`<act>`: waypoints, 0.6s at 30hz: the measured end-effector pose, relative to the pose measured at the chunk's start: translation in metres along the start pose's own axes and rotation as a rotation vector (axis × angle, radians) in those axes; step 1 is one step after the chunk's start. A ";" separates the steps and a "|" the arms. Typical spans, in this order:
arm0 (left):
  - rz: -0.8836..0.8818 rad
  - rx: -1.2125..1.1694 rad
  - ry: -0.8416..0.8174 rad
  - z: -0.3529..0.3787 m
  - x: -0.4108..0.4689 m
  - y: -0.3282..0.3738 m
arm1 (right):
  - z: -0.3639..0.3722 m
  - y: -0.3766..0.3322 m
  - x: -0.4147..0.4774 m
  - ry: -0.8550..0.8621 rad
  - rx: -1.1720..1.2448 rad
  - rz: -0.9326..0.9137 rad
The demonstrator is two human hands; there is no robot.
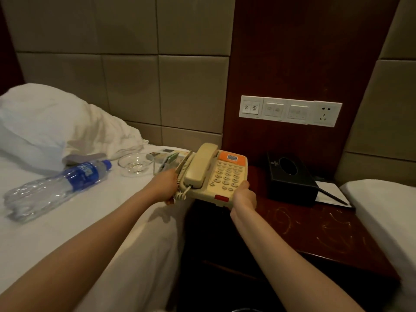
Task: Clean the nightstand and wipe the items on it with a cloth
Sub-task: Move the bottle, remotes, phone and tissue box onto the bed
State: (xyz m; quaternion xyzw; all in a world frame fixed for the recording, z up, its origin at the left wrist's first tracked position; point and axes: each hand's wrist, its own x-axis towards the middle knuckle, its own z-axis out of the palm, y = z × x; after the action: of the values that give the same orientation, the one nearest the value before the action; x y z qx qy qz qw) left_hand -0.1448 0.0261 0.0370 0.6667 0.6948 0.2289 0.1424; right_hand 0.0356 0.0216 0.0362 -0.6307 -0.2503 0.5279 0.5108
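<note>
A beige desk telephone with an orange label and its handset on the cradle hangs between the bed and the dark wooden nightstand. My left hand grips its left side by the coiled cord. My right hand holds its front right corner. A black tissue box stands at the back of the nightstand, with a white notepad and a dark pen to its right. No cloth is in view.
On the white bed to the left lie a plastic water bottle, a glass bowl, some cards and a pillow. A switch and socket panel sits on the wall. A second bed's edge borders the right.
</note>
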 end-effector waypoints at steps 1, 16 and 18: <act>-0.001 -0.014 0.011 -0.003 -0.008 -0.003 | 0.001 0.003 -0.008 -0.012 0.004 0.003; -0.132 0.140 -0.012 -0.046 -0.095 -0.048 | 0.022 0.061 -0.098 -0.095 0.128 0.123; -0.140 0.146 -0.011 -0.050 -0.105 -0.055 | 0.025 0.068 -0.107 -0.097 0.129 0.123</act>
State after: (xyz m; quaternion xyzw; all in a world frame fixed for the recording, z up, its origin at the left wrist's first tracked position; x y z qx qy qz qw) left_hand -0.2097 -0.0853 0.0407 0.6263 0.7539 0.1632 0.1128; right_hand -0.0369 -0.0843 0.0202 -0.5845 -0.2010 0.6030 0.5042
